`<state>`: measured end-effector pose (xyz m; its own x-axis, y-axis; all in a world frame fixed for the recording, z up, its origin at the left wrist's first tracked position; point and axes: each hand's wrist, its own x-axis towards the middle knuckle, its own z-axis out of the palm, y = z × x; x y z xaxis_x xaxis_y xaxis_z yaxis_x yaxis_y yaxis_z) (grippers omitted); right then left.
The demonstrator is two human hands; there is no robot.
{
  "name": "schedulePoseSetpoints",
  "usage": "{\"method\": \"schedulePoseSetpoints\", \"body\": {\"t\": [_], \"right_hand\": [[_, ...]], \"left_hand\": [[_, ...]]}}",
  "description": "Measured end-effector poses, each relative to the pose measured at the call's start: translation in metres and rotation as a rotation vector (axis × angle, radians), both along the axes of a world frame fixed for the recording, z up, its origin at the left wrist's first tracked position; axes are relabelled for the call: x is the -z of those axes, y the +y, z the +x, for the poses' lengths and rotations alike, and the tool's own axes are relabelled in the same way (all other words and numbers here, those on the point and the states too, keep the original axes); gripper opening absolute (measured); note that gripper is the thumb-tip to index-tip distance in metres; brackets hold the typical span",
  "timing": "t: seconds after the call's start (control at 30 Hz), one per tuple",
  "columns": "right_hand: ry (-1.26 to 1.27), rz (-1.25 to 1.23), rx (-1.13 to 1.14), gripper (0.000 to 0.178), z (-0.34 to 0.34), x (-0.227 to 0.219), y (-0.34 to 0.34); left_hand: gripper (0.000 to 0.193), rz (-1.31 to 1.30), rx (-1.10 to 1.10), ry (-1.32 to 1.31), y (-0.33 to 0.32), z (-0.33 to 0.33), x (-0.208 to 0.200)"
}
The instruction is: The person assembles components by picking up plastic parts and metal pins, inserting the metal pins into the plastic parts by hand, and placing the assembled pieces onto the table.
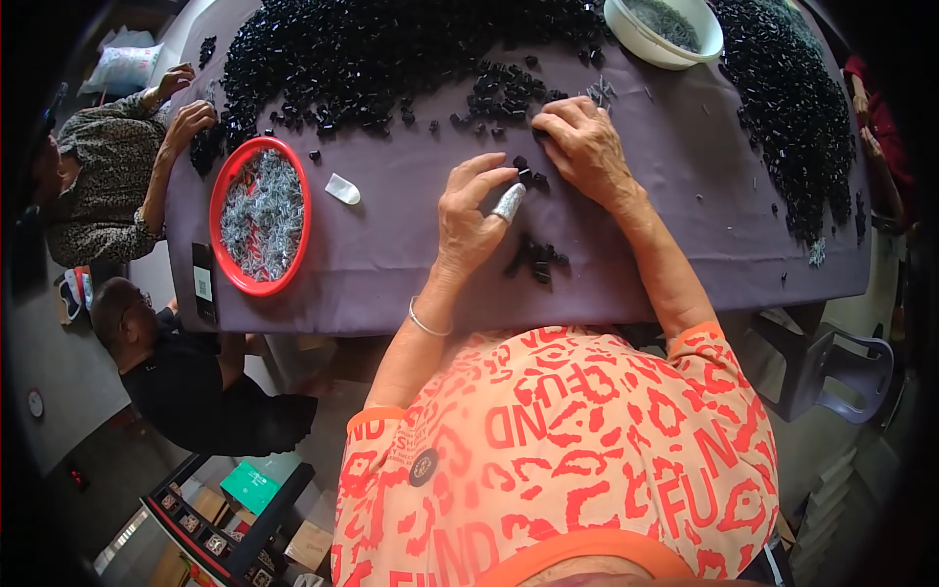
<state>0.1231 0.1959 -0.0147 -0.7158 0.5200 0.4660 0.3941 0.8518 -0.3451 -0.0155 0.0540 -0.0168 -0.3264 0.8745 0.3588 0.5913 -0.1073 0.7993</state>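
Observation:
Over the purple-grey tablecloth (391,235), my left hand (468,215) pinches a small black plastic piece (521,166) at its fingertips. A whitish cover (509,203) sits on its thumb, and a thin bangle circles the wrist. Just beyond and to the right, my right hand (584,147) bends down with its fingers closed at the edge of a scatter of black pieces (504,93). What those fingers hold is hidden beneath them. Several more black pieces lie in a small cluster (538,259) nearer to me.
A large heap of black pieces (333,59) fills the far side; another heap (792,117) lies right. A red tray (304,220) of thin metallic bits, a white finger cover (342,189) and a phone-like dark slab (202,284) are left. A white bowl (641,44) stands far right. Other people sit around.

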Motion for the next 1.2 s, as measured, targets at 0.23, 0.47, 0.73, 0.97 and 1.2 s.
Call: {"method": "schedulePoseSetpoints", "body": {"t": [0.23, 0.47, 0.73, 0.97, 1.2], "right_hand": [[0.017, -0.137, 0.009, 0.026, 0.031, -0.006, -0.012], [-0.017, -0.036, 0.099, 0.021, 0.021, -0.012, -0.019], [-0.061, 0.086, 0.084, 0.018, 0.013, -0.007, -0.023], [0.188, -0.174, 0.048, 0.018, 0.042, -0.019, -0.034], [0.237, -0.374, 0.272, 0.015, 0.081, -0.019, -0.032]], "left_hand": [[0.022, 0.025, -0.017, -0.049, -0.003, -0.001, 0.0], [0.018, 0.034, 0.015, -0.01, -0.006, -0.001, 0.002], [0.021, 0.028, -0.119, -0.122, -0.002, 0.0, 0.008], [0.017, -0.053, -0.149, 0.15, 0.008, 0.005, 0.0], [0.018, -0.038, -0.083, 0.191, 0.016, -0.004, 0.003]]}}
